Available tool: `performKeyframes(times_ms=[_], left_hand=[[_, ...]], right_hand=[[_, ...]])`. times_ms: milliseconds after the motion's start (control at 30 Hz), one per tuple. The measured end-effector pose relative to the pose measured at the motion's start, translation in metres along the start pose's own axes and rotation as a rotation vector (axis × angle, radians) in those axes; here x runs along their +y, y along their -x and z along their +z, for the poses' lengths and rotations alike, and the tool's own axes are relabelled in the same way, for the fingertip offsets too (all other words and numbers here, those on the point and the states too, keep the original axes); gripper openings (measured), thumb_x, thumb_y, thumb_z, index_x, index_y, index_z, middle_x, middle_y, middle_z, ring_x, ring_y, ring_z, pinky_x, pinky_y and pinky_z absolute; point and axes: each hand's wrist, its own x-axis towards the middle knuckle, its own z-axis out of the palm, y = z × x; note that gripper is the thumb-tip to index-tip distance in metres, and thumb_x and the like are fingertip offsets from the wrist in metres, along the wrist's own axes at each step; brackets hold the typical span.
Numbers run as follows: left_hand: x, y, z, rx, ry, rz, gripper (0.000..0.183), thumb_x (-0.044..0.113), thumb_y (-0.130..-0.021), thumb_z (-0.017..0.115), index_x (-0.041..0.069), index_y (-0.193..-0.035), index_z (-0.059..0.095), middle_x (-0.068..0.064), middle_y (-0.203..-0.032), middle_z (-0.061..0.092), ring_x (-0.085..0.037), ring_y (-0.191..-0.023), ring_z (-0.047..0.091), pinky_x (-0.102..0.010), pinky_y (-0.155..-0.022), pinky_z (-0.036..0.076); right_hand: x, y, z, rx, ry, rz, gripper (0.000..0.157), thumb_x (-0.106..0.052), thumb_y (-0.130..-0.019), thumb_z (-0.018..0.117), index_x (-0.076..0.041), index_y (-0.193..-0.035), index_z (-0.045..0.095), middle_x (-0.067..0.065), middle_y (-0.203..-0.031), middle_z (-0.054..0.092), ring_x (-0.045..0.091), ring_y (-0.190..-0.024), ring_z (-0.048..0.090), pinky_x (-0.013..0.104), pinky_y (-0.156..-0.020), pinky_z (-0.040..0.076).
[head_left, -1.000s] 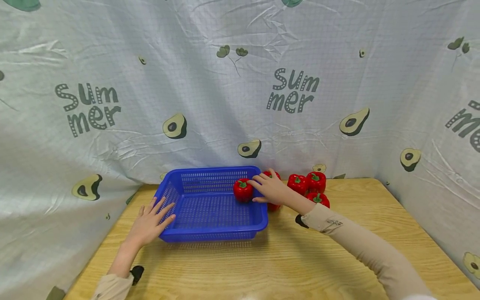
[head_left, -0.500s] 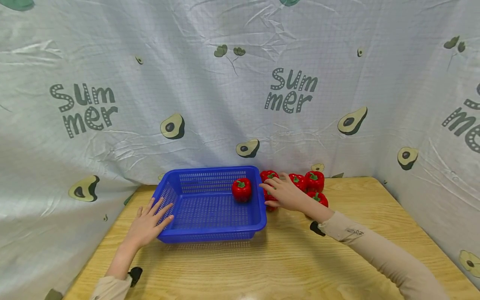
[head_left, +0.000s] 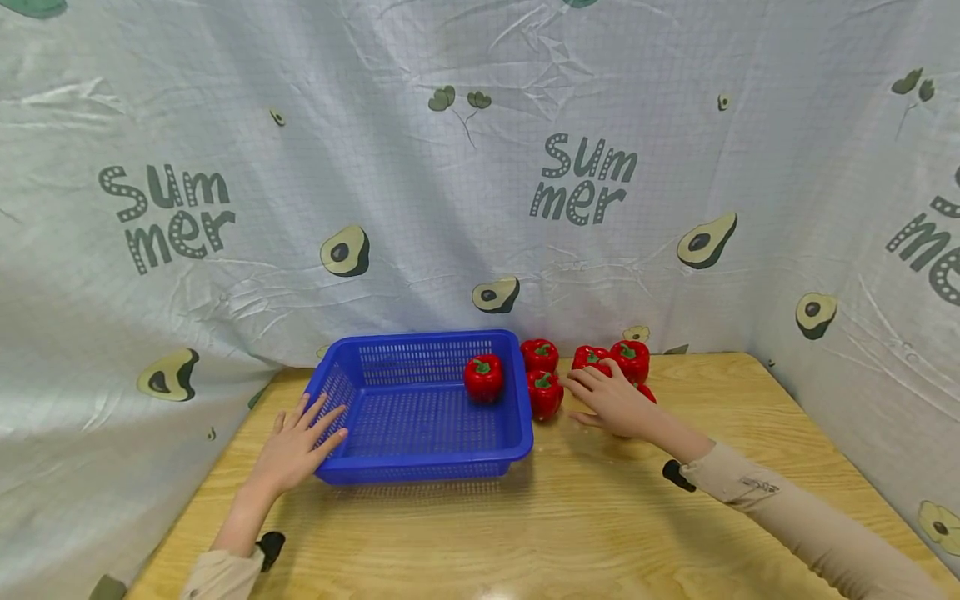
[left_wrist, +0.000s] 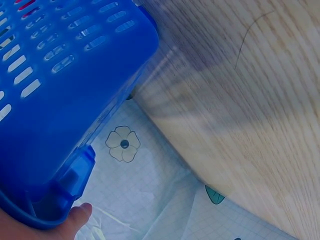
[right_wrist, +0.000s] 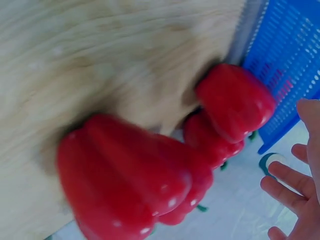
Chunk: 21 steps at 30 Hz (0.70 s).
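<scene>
A blue plastic basket (head_left: 420, 461) with slotted sides holds one red bell pepper (head_left: 483, 379) near its right wall. My left hand (head_left: 292, 450) rests on the basket's left rim, fingers spread. My right hand (head_left: 611, 400) hovers at the right-hand cluster of peppers, fingers spread and holding nothing. It partly covers a front bell pepper (head_left: 647, 392); behind it sit another bell pepper (head_left: 590, 357) and a further bell pepper (head_left: 630, 358). Two more, a rear bell pepper (head_left: 539, 355) and a nearer bell pepper (head_left: 545, 396), stand against the basket's right side.
The wooden table (head_left: 480, 542) carries everything. A pale cloth (head_left: 420, 208) printed with avocados and lettering hangs behind and on both sides. In the left wrist view, the table edge (left_wrist: 185, 167) runs near the basket's corner.
My right hand has drawn back from the pepper in the basket and moved right, past the two beside the basket, to the cluster. My left hand has stayed on the rim.
</scene>
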Motion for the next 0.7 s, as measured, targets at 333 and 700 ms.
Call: performKeyframes(times_ms=[333, 700], left_hand=[[0.000, 0.001, -0.003, -0.007, -0.017, -0.007, 0.058, 0.049, -0.091, 0.038, 0.010, -0.133, 0.042, -0.024, -0.142, 0.027, -0.044, -0.133, 0.015, -0.065, -0.103, 0.008], [0.000, 0.001, -0.002, -0.011, -0.021, -0.004, 0.058, 0.048, -0.091, 0.039, 0.010, -0.134, 0.042, -0.024, -0.142, 0.027, -0.045, -0.133, 0.015, -0.065, -0.102, 0.008]], right_hand=[[0.015, 0.026, -0.002, 0.012, -0.021, 0.034, 0.049, -0.032, -0.074, 0.070, -0.009, -0.115, 0.057, 0.007, -0.109, 0.058, 0.024, -0.101, 0.052, 0.049, -0.085, 0.029], [0.033, 0.048, 0.001, -0.019, -0.029, 0.080, 0.058, -0.037, -0.066, 0.075, -0.009, -0.114, 0.058, 0.011, -0.111, 0.055, 0.029, -0.104, 0.046, 0.059, -0.084, 0.032]])
